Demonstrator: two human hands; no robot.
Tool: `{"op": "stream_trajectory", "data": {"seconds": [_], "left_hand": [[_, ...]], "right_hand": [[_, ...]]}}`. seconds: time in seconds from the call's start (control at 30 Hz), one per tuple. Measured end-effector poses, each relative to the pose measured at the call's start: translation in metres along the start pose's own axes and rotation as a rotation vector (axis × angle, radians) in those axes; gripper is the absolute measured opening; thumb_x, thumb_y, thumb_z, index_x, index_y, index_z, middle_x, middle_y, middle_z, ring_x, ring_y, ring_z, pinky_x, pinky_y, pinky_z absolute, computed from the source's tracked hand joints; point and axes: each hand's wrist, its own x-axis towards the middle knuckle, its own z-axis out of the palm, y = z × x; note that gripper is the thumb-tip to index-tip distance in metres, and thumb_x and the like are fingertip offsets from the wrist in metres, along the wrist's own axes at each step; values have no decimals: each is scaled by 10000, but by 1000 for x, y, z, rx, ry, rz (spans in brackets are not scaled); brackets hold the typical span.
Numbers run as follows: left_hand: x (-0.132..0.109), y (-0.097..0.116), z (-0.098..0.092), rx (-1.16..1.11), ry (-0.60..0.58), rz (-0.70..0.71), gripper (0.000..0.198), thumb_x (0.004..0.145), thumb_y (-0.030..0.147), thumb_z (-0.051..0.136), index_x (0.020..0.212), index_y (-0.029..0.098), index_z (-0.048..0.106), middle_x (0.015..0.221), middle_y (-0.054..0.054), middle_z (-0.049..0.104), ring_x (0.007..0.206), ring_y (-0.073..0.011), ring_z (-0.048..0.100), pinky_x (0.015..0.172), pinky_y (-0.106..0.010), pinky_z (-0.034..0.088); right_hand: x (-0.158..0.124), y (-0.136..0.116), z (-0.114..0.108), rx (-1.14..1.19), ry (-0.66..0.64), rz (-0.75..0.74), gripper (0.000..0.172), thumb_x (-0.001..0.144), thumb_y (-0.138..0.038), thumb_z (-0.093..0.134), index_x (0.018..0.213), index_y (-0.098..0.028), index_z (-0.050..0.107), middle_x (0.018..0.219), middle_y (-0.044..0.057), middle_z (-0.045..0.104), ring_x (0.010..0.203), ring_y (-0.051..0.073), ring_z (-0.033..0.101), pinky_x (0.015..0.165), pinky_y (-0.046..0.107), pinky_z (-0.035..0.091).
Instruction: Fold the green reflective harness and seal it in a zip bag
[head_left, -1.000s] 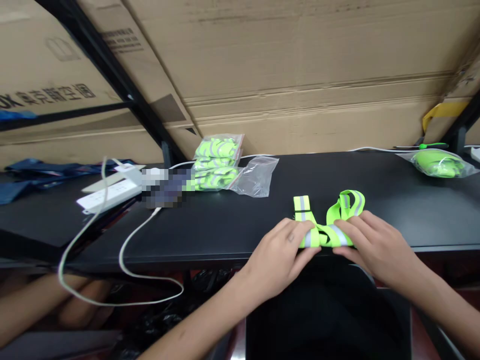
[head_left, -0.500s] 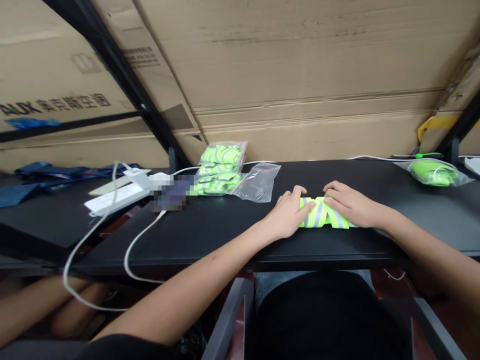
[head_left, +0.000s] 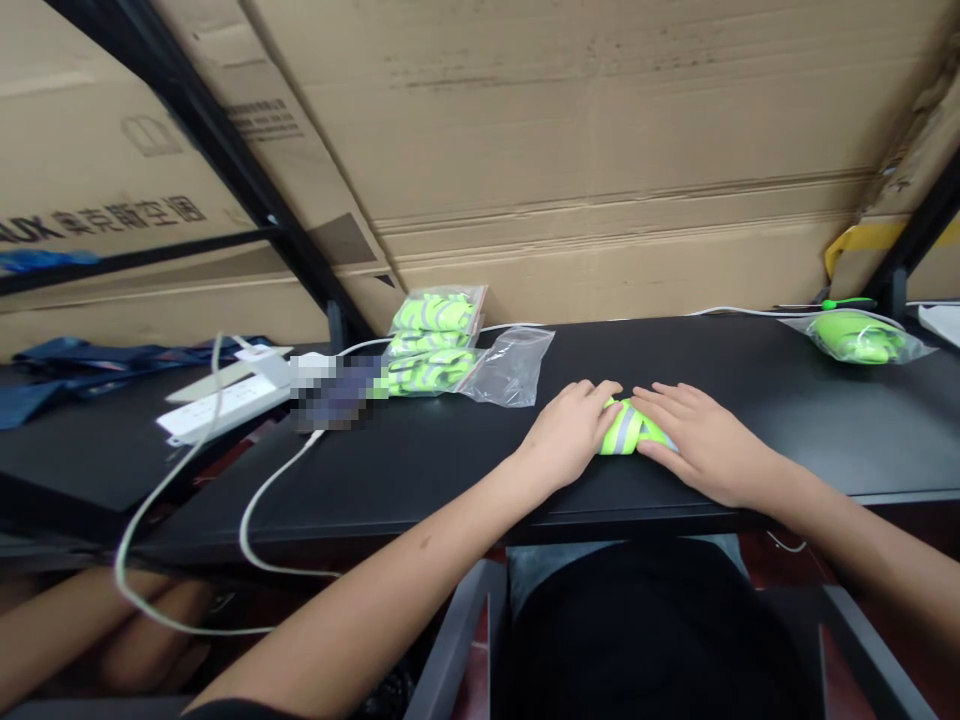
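A neon-green strap with grey reflective stripes [head_left: 624, 430] lies folded into a small bundle on the black table [head_left: 450, 450]. My left hand [head_left: 570, 432] presses on its left end. My right hand [head_left: 694, 440] lies flat over its right part, fingers pointing left, and hides most of it. Both hands touch the bundle and nearly meet above it.
An empty clear bag [head_left: 511, 365] lies left of my hands, beside a stack of bagged green straps [head_left: 431, 340]. A white power strip [head_left: 225, 395] with trailing cables sits far left. Another bagged green item [head_left: 855, 335] lies far right. Cardboard boxes [head_left: 600, 150] stand behind.
The strap went from spread loops at the table's near edge to a compact folded bundle further in. My right hand slid left over it, covering most of the bundle.
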Motion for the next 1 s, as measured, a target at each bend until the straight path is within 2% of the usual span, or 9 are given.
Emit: {"op": "stream_trajectory", "data": {"seconds": [0.07,0.17,0.33,0.43,0.63,0.7,0.8,0.9,1.0], "left_hand": [[-7,7,2,-28,11,14,263,1028,281,374,1184,171,554,1041,-87,629,1020,-250,595,935,-425,495],[-15,15,9,-137,52,-12,169,991,218,393,1125,177,486,1077,-102,611,1016,-251,600,903,-431,509],[-15,20,19,-420,135,-73,147,967,160,347,1109,182,376,1093,-119,560,976,-214,610,855,-399,513],[-16,22,18,-550,155,-151,144,959,183,380,1103,183,370,1091,-113,544,988,-215,589,864,-401,497],[-18,23,12,-747,86,-341,136,903,153,373,1024,206,408,1046,-66,545,985,-209,553,878,-398,461],[-19,21,10,-769,46,-356,146,900,169,375,1036,210,409,1075,-65,535,989,-211,541,860,-392,465],[-26,17,4,-734,-96,-299,229,908,204,395,1137,212,385,1136,-78,515,1026,-223,537,869,-404,481],[-36,15,-6,-596,-207,-170,305,943,250,401,1242,214,354,1258,-113,486,1187,-248,501,1010,-457,447],[-41,12,-16,-451,-239,-94,352,959,255,388,1308,218,376,1391,-121,454,1347,-254,414,1145,-483,342]], "right_hand": [[-12,-9,-4,-18,-12,5,545,1029,-469,371,1524,-242,389,1543,142,457,1363,348,476,1056,571,410],[-20,-18,-9,-55,-14,17,578,1016,-527,370,1554,-320,334,1579,158,395,1297,366,530,989,573,448],[-17,-24,-11,-90,-35,44,558,1033,-503,324,1558,-315,328,1403,150,578,1115,332,616,858,503,505],[-16,-27,-9,-139,-31,49,559,1031,-498,335,1554,-302,339,1339,148,616,1046,325,632,806,478,511],[-17,-32,0,-220,-16,16,493,1035,-365,384,1525,-311,375,1577,145,401,1272,400,541,925,587,464],[-18,-32,0,-199,-31,-8,490,1028,-302,389,1518,-309,379,1599,140,366,1329,414,493,949,623,439],[-19,-32,-4,-131,-71,-26,504,1021,-248,374,1519,-329,370,1570,123,417,1345,406,478,961,644,418],[-17,-34,-10,-55,-89,-16,520,1025,-443,397,1531,-344,340,1502,107,500,1296,396,509,963,656,399],[-14,-38,-12,-40,-82,-17,784,862,-752,497,1503,-313,394,1433,124,546,1165,396,565,908,611,424]]}}
